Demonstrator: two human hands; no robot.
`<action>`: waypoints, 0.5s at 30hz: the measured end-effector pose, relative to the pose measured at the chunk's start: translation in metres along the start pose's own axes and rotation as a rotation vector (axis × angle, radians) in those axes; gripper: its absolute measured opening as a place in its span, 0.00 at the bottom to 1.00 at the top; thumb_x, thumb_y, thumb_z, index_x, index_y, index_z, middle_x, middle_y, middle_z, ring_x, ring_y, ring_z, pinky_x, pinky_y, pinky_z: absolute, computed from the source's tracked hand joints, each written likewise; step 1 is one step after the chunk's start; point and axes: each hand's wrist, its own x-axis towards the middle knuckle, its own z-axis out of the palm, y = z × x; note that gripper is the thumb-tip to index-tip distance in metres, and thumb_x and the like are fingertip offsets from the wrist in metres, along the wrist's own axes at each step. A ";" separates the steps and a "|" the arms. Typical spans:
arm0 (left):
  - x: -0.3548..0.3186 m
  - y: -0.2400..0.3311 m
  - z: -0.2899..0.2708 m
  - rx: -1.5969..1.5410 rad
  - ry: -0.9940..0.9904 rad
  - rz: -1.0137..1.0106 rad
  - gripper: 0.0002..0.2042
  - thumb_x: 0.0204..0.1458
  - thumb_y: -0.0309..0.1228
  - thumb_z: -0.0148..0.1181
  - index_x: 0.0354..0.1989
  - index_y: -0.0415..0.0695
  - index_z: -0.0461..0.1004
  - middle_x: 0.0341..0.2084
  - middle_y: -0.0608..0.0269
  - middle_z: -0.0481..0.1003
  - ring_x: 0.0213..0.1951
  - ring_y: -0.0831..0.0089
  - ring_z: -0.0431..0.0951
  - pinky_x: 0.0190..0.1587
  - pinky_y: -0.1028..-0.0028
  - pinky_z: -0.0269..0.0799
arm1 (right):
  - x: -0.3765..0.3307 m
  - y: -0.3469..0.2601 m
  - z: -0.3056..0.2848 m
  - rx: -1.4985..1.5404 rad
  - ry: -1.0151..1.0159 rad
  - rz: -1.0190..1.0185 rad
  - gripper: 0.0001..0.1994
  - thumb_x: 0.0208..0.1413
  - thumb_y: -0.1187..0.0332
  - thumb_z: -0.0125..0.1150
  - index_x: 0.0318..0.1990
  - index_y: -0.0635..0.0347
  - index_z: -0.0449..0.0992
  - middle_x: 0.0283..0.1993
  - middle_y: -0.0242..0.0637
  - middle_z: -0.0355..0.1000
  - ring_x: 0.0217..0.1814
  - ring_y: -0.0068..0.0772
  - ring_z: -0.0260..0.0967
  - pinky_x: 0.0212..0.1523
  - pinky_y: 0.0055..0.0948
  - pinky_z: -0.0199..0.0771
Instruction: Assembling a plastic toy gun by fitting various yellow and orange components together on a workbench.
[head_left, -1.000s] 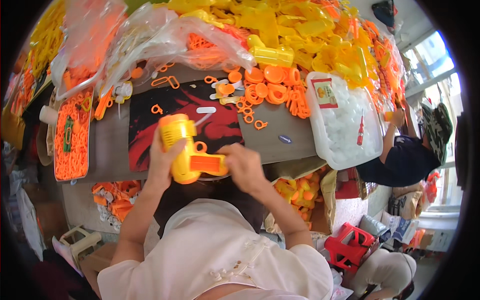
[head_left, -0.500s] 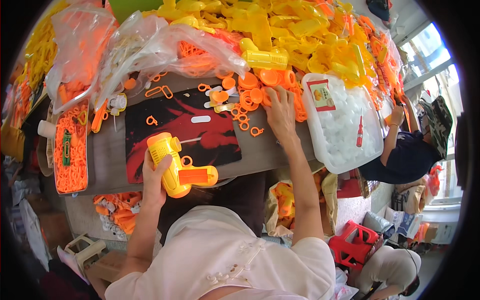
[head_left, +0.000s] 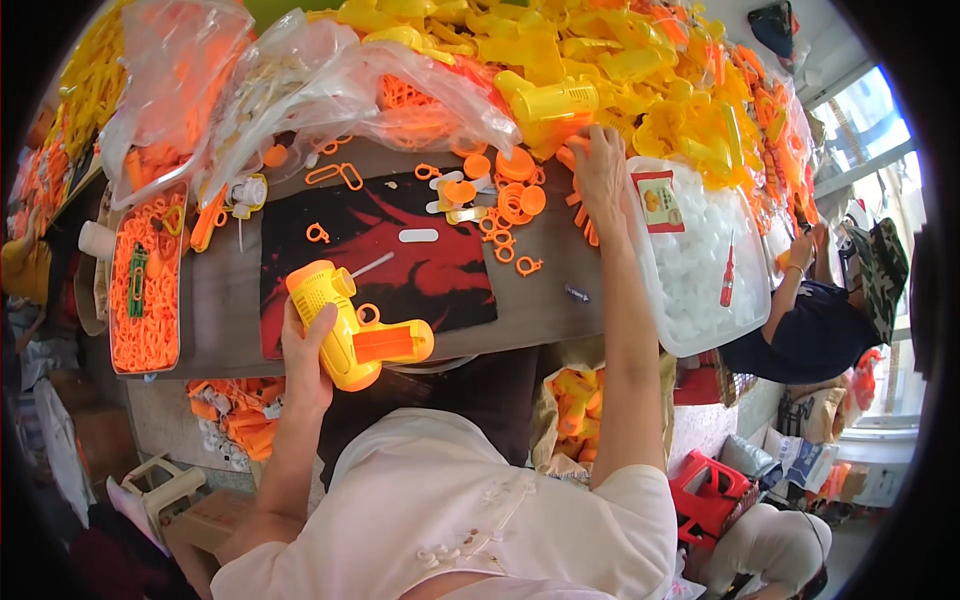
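My left hand [head_left: 312, 345] is closed round a yellow plastic toy [head_left: 335, 310], shaped like a hair dryer, with an orange panel [head_left: 385, 343] along its handle and a thin pale stick beside its nozzle. The toy is tilted above the front edge of the table. Farther out, my right hand [head_left: 602, 172] bends its fingers over an orange plastic part [head_left: 568, 155] at the foot of the yellow heap; the fingertips are partly hidden. Orange strips [head_left: 588, 222] lie beside that wrist. Orange discs and rings [head_left: 515, 200] sit to its left.
A dark red-and-black mat [head_left: 400, 270] covers the table's middle. A white tub [head_left: 675, 320] of translucent pieces, with a red screwdriver [head_left: 727, 275], stands right. An orange-filled box [head_left: 145, 320] is left; yellow parts [head_left: 660, 110] pile up behind. A co-worker [head_left: 800, 320] works at far right.
My right hand has moved right and away, from the orange rings to the edge of the yellow heap. The left hand still holds the toy. The view has shifted slightly.
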 end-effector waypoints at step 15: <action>-0.002 -0.005 -0.028 -0.144 0.024 0.000 0.27 0.50 0.27 0.65 0.57 0.43 0.61 0.44 0.62 0.72 0.45 0.75 0.75 0.48 0.72 0.73 | -0.007 -0.089 -0.029 0.299 -0.392 -0.062 0.12 0.56 0.67 0.61 0.46 0.62 0.75 0.43 0.44 0.75 0.43 0.38 0.75 0.41 0.33 0.75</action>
